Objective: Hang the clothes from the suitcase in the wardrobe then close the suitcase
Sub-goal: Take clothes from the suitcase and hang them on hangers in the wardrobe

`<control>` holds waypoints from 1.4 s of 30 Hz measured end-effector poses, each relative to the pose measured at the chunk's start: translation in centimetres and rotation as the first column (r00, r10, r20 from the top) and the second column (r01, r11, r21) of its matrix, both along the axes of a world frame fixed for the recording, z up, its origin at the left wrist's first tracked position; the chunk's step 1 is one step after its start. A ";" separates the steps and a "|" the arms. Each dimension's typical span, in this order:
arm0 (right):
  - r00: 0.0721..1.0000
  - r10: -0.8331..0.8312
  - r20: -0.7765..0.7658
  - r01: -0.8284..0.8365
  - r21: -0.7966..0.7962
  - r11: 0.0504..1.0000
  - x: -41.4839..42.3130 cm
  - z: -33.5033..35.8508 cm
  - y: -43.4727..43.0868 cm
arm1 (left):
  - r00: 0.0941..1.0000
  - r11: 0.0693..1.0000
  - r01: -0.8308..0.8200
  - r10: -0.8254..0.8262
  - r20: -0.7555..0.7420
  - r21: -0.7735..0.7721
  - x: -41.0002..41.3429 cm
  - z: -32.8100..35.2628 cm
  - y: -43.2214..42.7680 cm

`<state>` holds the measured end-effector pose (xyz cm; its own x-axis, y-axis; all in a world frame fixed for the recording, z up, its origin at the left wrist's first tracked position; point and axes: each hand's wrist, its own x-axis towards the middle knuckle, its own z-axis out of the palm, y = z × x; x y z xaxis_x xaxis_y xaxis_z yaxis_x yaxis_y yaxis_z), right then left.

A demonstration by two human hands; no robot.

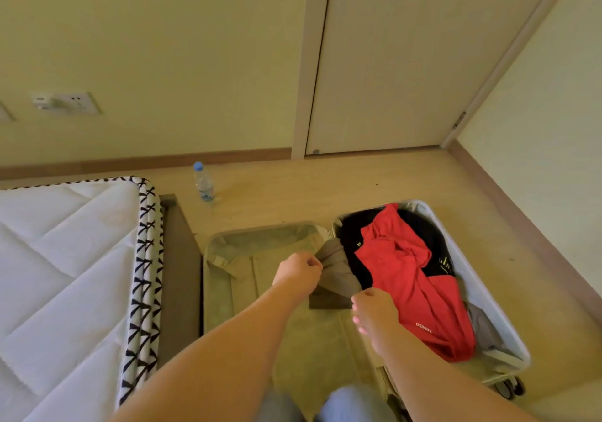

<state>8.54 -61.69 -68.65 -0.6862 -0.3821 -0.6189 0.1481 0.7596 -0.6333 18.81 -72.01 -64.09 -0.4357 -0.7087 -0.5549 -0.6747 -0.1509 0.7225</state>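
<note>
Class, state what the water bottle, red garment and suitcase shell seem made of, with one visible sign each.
Water bottle: likely clear plastic, see-through with blue cap.
Red garment: soft fabric, crumpled in folds.
Suitcase shell: probably hard smooth plastic, rigid pale rim.

One suitcase (224, 301), one red garment (407, 278), one black garment (355, 226), one brown-grey garment (335, 268), one bottle (204, 183), two hands (299, 275) (376, 314)

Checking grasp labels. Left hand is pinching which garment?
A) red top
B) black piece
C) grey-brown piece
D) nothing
C: the left hand pinches the grey-brown piece over the middle of the open suitcase; the red top lies in its right half.
</note>
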 end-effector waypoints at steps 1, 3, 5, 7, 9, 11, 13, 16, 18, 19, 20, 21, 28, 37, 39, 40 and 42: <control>1.000 0.000 -0.012 0.000 -0.002 1.000 -0.7 -2.1 -0.3 | 1.000 1.000 0.013 -0.013 -0.004 -0.011 -0.7 -1.9 -0.5; 0.999 -0.007 -0.043 0.007 -0.001 1.000 -2.3 -6.7 -1.4 | 0.999 0.999 0.035 -0.035 -0.022 -0.033 -2.5 -6.1 -1.9; 0.998 -0.006 -0.067 0.007 0.003 1.000 -3.7 -10.2 -2.2 | 0.998 0.998 0.040 -0.042 -0.040 -0.048 -3.9 -9.5 -2.9; 0.996 -0.039 -0.074 0.037 -0.023 0.999 -5.2 -14.8 -2.2 | 0.996 0.997 0.060 -0.064 -0.057 -0.057 -5.1 -13.6 -3.2; 0.995 -0.070 -0.076 0.069 -0.019 0.997 -6.5 -18.2 -1.9 | 0.994 0.995 0.082 -0.085 -0.062 -0.048 -5.8 -16.8 -3.1; 0.989 -0.093 -0.113 0.095 0.007 0.995 -7.9 -21.5 -1.2 | 0.995 0.997 0.075 -0.077 -0.068 -0.036 -6.6 -20.1 -2.9; 0.985 -0.107 -0.135 0.113 0.039 0.993 -9.1 -24.1 -0.3 | 0.996 0.999 0.044 -0.044 -0.072 -0.009 -7.3 -23.2 -2.5; 0.978 -0.155 -0.142 0.167 0.077 0.983 -10.4 -26.3 1.7 | 0.998 0.999 0.005 -0.002 -0.058 0.050 -7.9 -26.5 -1.5; 0.977 -0.170 -0.127 0.182 0.098 0.978 -11.2 -27.5 2.7 | 0.999 0.998 0.001 0.002 -0.045 0.068 -8.1 -27.8 -0.8; 0.978 -0.175 -0.111 0.187 0.116 0.975 -11.7 -28.6 3.3 | 1.000 0.997 0.007 -0.005 -0.028 0.077 -8.5 -28.5 -0.3; 0.979 -0.172 -0.110 0.186 0.132 0.974 -12.2 -29.6 3.8 | 1.000 0.997 0.014 -0.012 -0.026 0.076 -8.7 -29.0 0.0; 0.983 -0.146 -0.110 0.163 0.166 0.972 -12.8 -30.7 4.3 | 0.999 0.997 0.021 -0.019 -0.027 0.078 -9.0 -29.3 0.2; 0.987 0.052 -0.155 -0.002 0.303 0.953 -13.9 -32.1 4.9 | 0.991 0.989 0.136 -0.136 0.007 0.053 -12.0 -31.0 1.4; 0.761 0.649 -0.016 -0.553 0.507 0.661 -15.3 -33.9 3.3 | 0.965 0.971 0.239 -0.239 0.107 0.005 -12.9 -31.3 0.5; 0.736 0.677 0.010 -0.585 0.511 0.630 -15.5 -34.3 3.1 | 0.961 0.967 0.253 -0.252 0.116 0.002 -13.0 -31.3 0.3; 0.739 0.674 0.018 -0.580 0.527 0.622 -15.6 -34.4 3.1 | 0.961 0.968 0.252 -0.251 0.118 0.003 -13.0 -31.3 0.2; 0.759 0.651 0.017 -0.551 0.548 0.629 -15.9 -34.7 3.3 | 0.959 0.968 0.250 -0.250 0.134 0.019 -12.7 -31.5 0.2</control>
<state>-7.39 -58.35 -103.30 -0.5245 -0.4235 -0.7386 -0.5254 0.8437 -0.1107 6.13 -71.81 -95.61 -0.5203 -0.5856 -0.6216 -0.7819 0.0341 0.6224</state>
